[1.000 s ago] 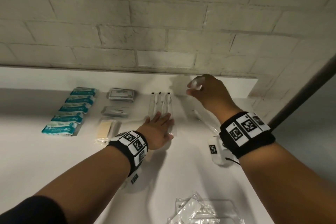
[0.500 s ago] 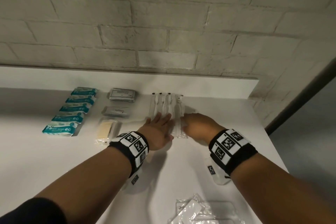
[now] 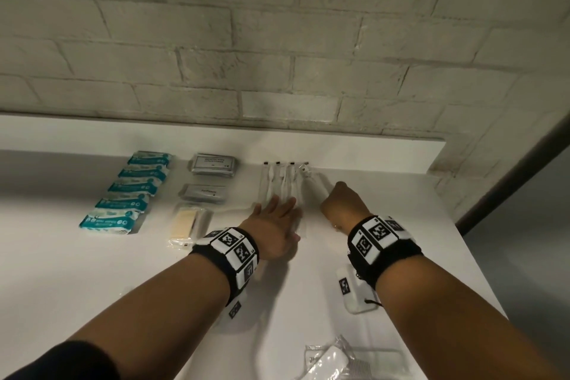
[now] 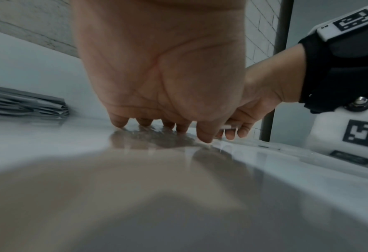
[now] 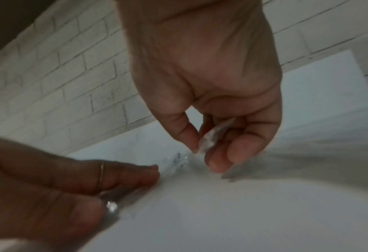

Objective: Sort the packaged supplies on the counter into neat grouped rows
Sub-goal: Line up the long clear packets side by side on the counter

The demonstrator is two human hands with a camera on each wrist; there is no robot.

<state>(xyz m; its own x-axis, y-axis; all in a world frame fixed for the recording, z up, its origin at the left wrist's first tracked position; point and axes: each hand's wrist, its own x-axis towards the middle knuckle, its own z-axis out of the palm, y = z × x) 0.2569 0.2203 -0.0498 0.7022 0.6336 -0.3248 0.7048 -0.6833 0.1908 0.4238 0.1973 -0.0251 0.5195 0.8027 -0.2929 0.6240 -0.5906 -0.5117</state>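
Observation:
Three long clear packets (image 3: 279,182) lie side by side on the white counter (image 3: 92,271), black tips toward the wall. My left hand (image 3: 276,213) lies flat on their near ends, fingers straight, pressing them down (image 4: 157,126). Just to the right, my right hand (image 3: 337,202) pinches a fourth clear packet (image 3: 316,183) between thumb and fingers; it lies slanted beside the row. In the right wrist view the crinkled wrapper (image 5: 212,136) sits in that pinch, low over the counter.
Teal packets (image 3: 132,191) form a column at the left. Two grey sachets (image 3: 214,163) and a pale yellow packet (image 3: 185,222) line up beside them. Loose clear packets (image 3: 339,361) lie at the near edge. A brick wall and ledge (image 3: 370,151) close the back.
My right hand came down from near the wall with the clear packet, set it beside the row, then shifted slightly right, still pinching it. The left hand stayed flat on the row.

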